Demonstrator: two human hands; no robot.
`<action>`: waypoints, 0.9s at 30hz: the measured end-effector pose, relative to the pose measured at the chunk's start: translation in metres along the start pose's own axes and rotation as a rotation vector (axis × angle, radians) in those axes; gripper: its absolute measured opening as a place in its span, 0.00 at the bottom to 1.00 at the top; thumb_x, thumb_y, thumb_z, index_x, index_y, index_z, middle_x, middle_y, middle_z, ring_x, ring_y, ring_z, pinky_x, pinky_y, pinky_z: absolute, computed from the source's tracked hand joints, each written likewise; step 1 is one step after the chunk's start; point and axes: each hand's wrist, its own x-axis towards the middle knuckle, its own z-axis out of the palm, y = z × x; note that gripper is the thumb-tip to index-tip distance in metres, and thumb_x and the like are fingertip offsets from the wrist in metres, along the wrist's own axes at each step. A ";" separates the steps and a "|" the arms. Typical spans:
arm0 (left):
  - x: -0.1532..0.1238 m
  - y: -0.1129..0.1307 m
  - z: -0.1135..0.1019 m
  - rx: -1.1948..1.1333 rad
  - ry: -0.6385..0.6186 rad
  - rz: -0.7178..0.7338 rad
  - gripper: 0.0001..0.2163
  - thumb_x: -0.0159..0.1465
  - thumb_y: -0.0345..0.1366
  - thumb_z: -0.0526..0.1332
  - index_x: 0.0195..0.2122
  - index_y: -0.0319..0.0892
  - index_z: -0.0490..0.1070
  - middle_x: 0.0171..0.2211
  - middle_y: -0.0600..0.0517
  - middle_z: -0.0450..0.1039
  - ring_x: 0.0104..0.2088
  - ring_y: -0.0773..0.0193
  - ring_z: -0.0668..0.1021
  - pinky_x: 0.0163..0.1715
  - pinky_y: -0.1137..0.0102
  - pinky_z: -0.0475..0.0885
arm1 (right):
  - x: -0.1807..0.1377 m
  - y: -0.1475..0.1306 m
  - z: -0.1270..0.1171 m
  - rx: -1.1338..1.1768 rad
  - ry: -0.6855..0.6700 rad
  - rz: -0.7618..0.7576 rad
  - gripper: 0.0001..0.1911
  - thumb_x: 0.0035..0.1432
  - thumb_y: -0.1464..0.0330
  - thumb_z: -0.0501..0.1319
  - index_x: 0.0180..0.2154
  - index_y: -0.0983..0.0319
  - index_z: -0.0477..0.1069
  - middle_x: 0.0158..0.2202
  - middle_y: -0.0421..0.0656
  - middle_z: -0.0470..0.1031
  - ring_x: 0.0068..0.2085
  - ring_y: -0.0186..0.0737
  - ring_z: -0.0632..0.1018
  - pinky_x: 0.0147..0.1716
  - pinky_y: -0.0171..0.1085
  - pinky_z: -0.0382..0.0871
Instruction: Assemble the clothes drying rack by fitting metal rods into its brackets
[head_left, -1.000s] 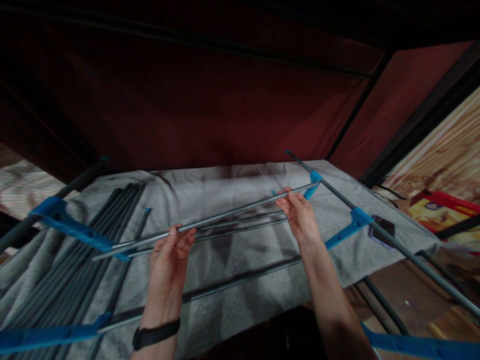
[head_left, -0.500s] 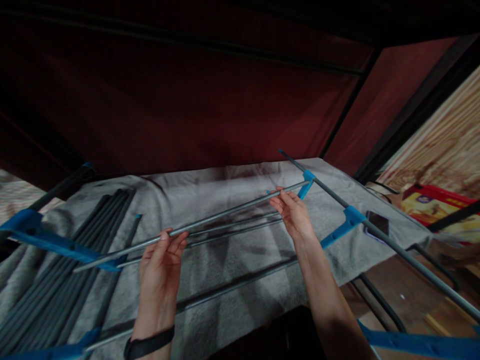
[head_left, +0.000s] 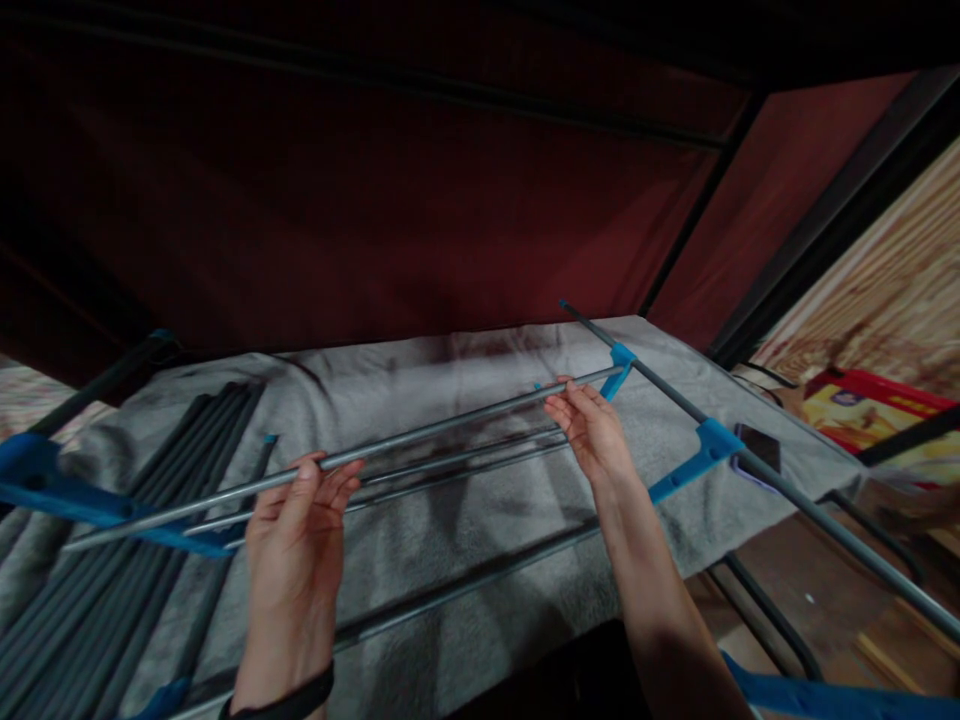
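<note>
My left hand (head_left: 300,540) pinches a thin grey metal tube (head_left: 435,430) between thumb and fingers, left of its middle. Farther along the same tube, my right hand (head_left: 592,425) grips it close to its right end. That end meets a blue plastic bracket (head_left: 619,370) on a long slanting pole (head_left: 667,390); whether it sits inside a hole I cannot tell. The tube's left end lies over another blue bracket (head_left: 90,505), apart from or resting on it, I cannot tell. Below it, two similar tubes (head_left: 450,470) run between the brackets.
A grey cloth (head_left: 480,580) covers the surface. Several dark tubes (head_left: 142,560) lie bundled at left. A phone (head_left: 759,455) lies at right near a second blue bracket (head_left: 697,458). Beyond are a red and yellow box (head_left: 870,410) and a dark red fabric wall (head_left: 450,220).
My left hand has moved left and slightly down, and the tube's left end now reaches farther left over the blue bracket. My right hand has shifted slightly right.
</note>
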 end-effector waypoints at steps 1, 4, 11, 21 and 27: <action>0.000 0.002 0.002 0.008 -0.001 0.004 0.10 0.51 0.35 0.75 0.25 0.43 0.73 0.36 0.60 0.80 0.32 0.62 0.84 0.32 0.69 0.79 | 0.000 -0.001 -0.001 -0.025 -0.005 0.010 0.14 0.49 0.62 0.75 0.33 0.60 0.74 0.29 0.38 0.78 0.31 0.34 0.80 0.37 0.33 0.80; -0.001 0.007 0.007 0.019 -0.006 0.022 0.10 0.51 0.36 0.75 0.26 0.43 0.74 0.35 0.60 0.80 0.31 0.63 0.83 0.33 0.69 0.79 | 0.002 -0.004 -0.008 -0.193 0.010 0.035 0.18 0.52 0.53 0.71 0.32 0.60 0.73 0.29 0.41 0.78 0.29 0.35 0.79 0.30 0.33 0.78; -0.001 0.020 0.019 0.051 -0.037 0.135 0.08 0.54 0.37 0.74 0.31 0.42 0.78 0.31 0.58 0.80 0.29 0.64 0.83 0.33 0.70 0.79 | 0.014 -0.008 -0.055 -0.730 0.514 -0.483 0.18 0.56 0.54 0.64 0.42 0.59 0.71 0.40 0.45 0.75 0.42 0.43 0.76 0.43 0.42 0.73; -0.008 0.029 0.027 0.061 -0.051 0.169 0.09 0.53 0.37 0.75 0.29 0.41 0.77 0.31 0.57 0.80 0.31 0.66 0.82 0.37 0.71 0.81 | 0.031 -0.003 -0.060 -0.529 0.325 -0.520 0.27 0.50 0.64 0.62 0.54 0.54 0.70 0.57 0.43 0.73 0.60 0.45 0.71 0.65 0.49 0.56; -0.009 0.034 0.030 0.095 -0.033 0.196 0.08 0.53 0.36 0.75 0.30 0.41 0.78 0.31 0.58 0.79 0.30 0.66 0.82 0.36 0.71 0.81 | 0.031 0.000 -0.063 -0.570 0.340 -0.512 0.28 0.50 0.65 0.60 0.55 0.54 0.69 0.55 0.43 0.75 0.56 0.44 0.74 0.63 0.50 0.60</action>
